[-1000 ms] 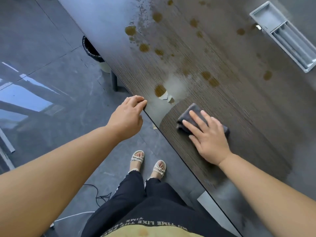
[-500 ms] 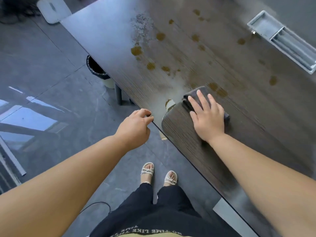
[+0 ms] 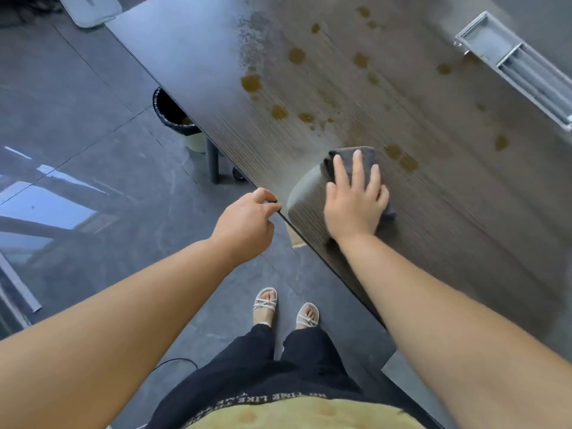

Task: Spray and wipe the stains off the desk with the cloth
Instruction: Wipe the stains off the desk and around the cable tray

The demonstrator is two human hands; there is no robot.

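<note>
A dark wood-grain desk [image 3: 448, 212] runs diagonally across the view, dotted with several brown stains [image 3: 251, 83] and a misted wet patch. My right hand [image 3: 354, 202] lies flat, fingers spread, pressing a dark grey cloth [image 3: 366, 156] onto the desk near its front edge. A darker wiped streak trails behind the cloth. Two stains [image 3: 402, 157] sit just right of the cloth. My left hand [image 3: 246, 222] rests at the desk's front edge with fingers curled on the rim, holding nothing else. No spray bottle shows.
A grey cable tray [image 3: 520, 66] is sunk into the desk at the upper right. Under the desk stand a black-lined waste bin [image 3: 176, 122] and a desk leg [image 3: 213, 164]. My sandalled feet [image 3: 284, 308] stand on glossy grey floor.
My right hand has pushed the cloth away from me across the desk, over the stain near the edge, leaving a wiped streak. My left hand stays at the desk edge.
</note>
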